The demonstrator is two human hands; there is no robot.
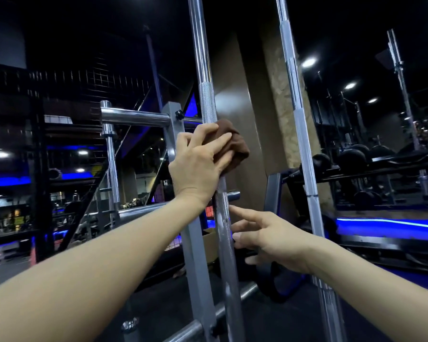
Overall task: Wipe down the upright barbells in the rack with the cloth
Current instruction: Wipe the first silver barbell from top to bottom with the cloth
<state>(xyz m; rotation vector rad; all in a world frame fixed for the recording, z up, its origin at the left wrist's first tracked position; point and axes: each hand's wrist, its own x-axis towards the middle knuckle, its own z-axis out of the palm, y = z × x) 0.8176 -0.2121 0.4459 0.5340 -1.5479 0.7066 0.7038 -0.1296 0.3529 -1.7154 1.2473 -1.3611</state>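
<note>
Left hand (198, 164) clenches the brown cloth (232, 144) round the near barbell (208, 102) at its knurled grip. The cloth's soft and bunches easily; the bar's stiff, heavy steel. Right hand (267, 238) is open w/ fingers just beside the bar, below the cloth — steadying, prob. A second barbell (299, 124) stands well right of the first.

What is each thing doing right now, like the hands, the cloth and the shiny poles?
Left hand: closed around the cloth, pressing it to the near barbell.
Cloth: brown, bunched up, wrapped against the near barbell.
Right hand: open, fingers spread, fingertips at the near barbell below the cloth.
Near barbell: upright, being wiped.
Far barbell: upright, untouched.
Dumbbells: resting on their rack.
</note>
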